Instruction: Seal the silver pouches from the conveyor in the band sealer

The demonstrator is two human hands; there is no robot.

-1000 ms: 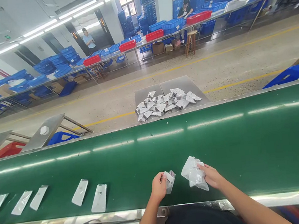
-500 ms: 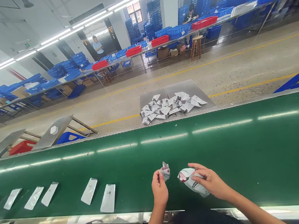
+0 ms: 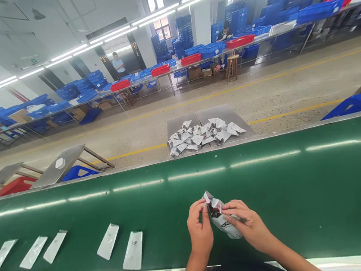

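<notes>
Low over the green conveyor belt (image 3: 162, 207), both of my hands meet at the mouth of a white pouch (image 3: 227, 229) with a black label. The pouch tilts, its mouth toward the upper left, with something dark reddish just inside. My right hand (image 3: 251, 225) grips its upper right side, fingers closed on the rim. In the closed fingers of my left hand (image 3: 200, 226) is a small crumpled white-and-pinkish packet (image 3: 208, 197), right at the mouth. Whether it touches the pouch's rim I cannot tell. Several flat white pouches, such as one (image 3: 133, 250) nearby, lie on the belt to the left.
Across the belt, a metal table (image 3: 183, 121) holds a pile of crumpled white packets (image 3: 200, 135). A blue bin (image 3: 356, 104) stands beyond the belt at right. Metal stands (image 3: 60, 164) are at left. Farther back, people work along a long bench with blue and red crates (image 3: 160, 70).
My left hand has moved right and brought the crumpled packet to the pouch's mouth. The flat pouches on the left have shifted slightly left and down in view.
</notes>
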